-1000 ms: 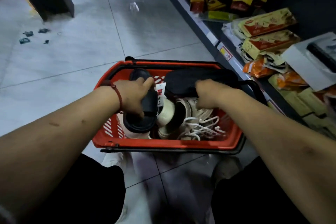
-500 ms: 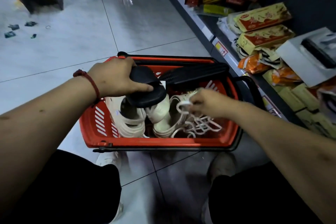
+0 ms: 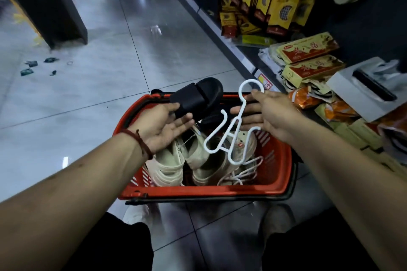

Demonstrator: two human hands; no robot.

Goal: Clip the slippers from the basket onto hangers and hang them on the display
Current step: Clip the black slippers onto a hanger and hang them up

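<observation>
While both hands work above the basket [image 3: 198, 191], stock reads as follows.

1. L hand [image 3: 161, 126]: palm up, thumb and fingers pinching one end of black slipper [image 3: 196, 98]. Held clear of basket, strap side up, prob. so the clip can reach it.
2. R hand [image 3: 269, 114]: grips hanger [image 3: 234, 125] near the neck below the hook, lower arms dangling twd slipper. Looks set for clipping; not yet joined. The two sit just beside each other; contact can't be told.
3. Basket, red, on floor [image 3: 110, 77] between the knees. Contents: beige slippers [image 3: 171, 165], approx. two pairs, and spare hangers [image 3: 244, 174] tangled at R side. Dark item under the hanger, poss. the matching black slipper; unclear.
4. Shelf [image 3: 237, 55] to R: boxed and bagged goods, stacked low.
5. Pale shapes far upper R, blurred; poss. the display, can't confirm.

Obstructions: tangled spares may snag; shelf goods crowd the R elbow.
</observation>
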